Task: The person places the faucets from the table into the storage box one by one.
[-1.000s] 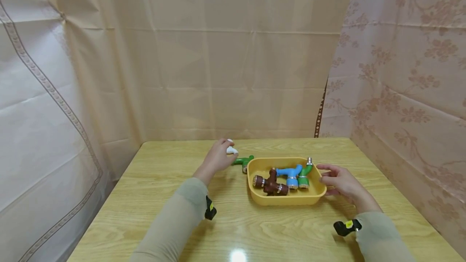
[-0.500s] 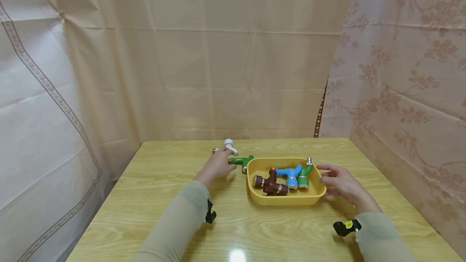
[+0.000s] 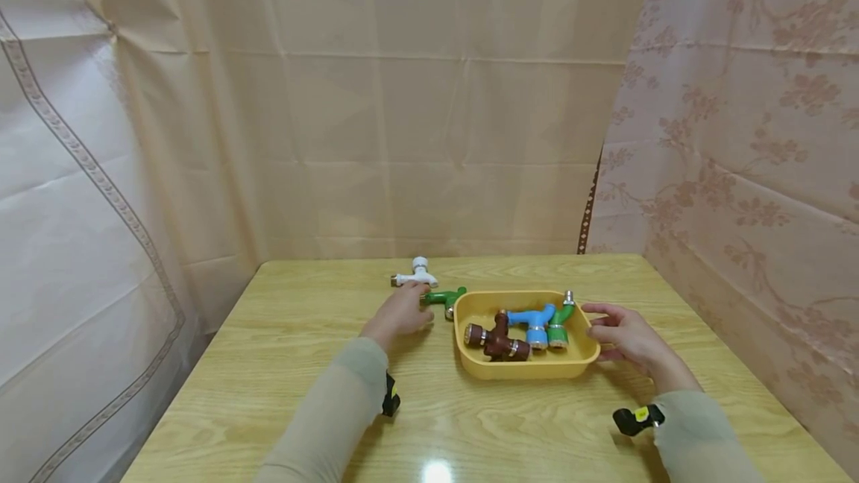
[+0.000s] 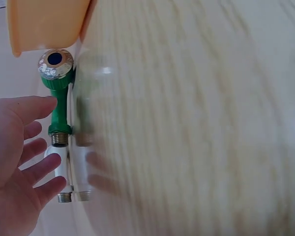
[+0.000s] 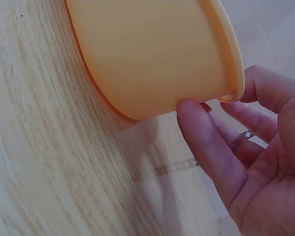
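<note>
My left hand (image 3: pixel 399 313) is beside a green faucet (image 3: pixel 446 298) lying on the table, its fingers spread and loosely bent. In the left wrist view the thumb is at the green faucet's body (image 4: pixel 61 108), and I cannot tell whether it touches. Just behind lies a white faucet (image 3: pixel 417 274). My right hand (image 3: pixel 631 338) rests its fingertips against the right end of a yellow plastic basin (image 3: pixel 517 371), without wrapping round it. Inside the basin lie brown faucets (image 3: pixel 498 341), a blue faucet (image 3: pixel 537 325) and another green faucet (image 3: pixel 560 330).
The wooden table (image 3: pixel 268 379) reaches back to a beige curtain (image 3: pixel 429 110). A flowered curtain (image 3: pixel 758 155) hangs along the right side and a pale one (image 3: pixel 74 244) along the left.
My left hand has let go of the white faucet, which now lies at the back of the table, and has come nearer to the green faucet. My right hand stays at the basin.
</note>
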